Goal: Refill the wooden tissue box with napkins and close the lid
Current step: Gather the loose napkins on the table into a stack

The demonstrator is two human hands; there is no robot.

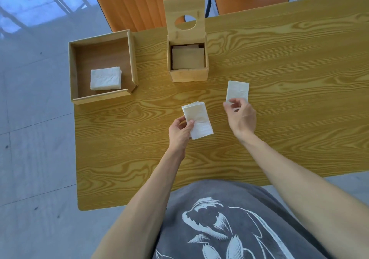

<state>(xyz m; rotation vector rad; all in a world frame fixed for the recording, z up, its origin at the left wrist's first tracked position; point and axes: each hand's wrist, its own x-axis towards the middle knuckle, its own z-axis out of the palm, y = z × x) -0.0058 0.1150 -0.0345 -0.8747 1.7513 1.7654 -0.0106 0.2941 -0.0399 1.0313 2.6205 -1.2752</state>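
Note:
The wooden tissue box stands at the table's far middle with its lid tilted up and back; the lid has a round hole. Folded napkins lie inside the box. My left hand pinches a small stack of white napkins just above the table, in front of the box. My right hand holds a single folded napkin by its near edge, to the right of the box's front.
A shallow wooden tray at the table's far left corner holds a pile of white napkins. Two orange chairs stand behind the table. The wooden table ends at its left edge beside the tray, with grey floor beyond.

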